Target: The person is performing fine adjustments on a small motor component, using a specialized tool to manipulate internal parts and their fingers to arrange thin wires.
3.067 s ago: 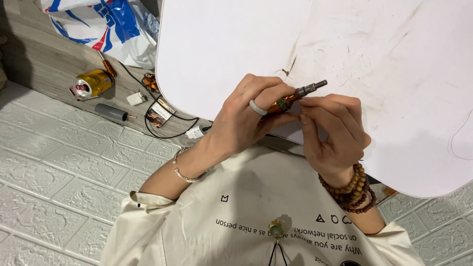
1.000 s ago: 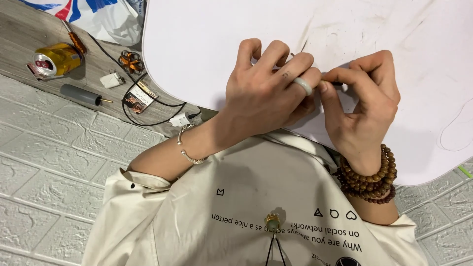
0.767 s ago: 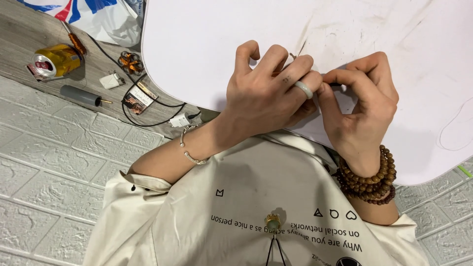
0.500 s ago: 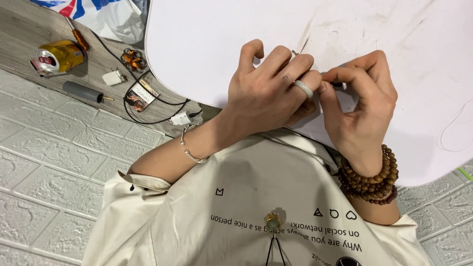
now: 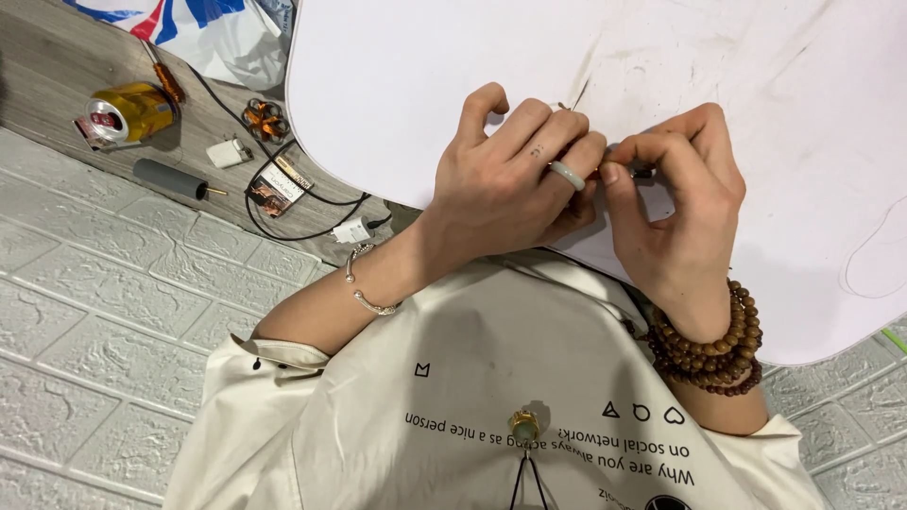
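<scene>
A: What is each grip doing?
B: The left hand (image 5: 510,184) is curling shut around a small tool (image 5: 644,172), hiding nearly all of it; the right hand (image 5: 675,212) is pinching its dark tip

A: Where is the tool lying?
B: It is resting between both hands, over the white desk (image 5: 397,85), its shape mostly hidden
</scene>
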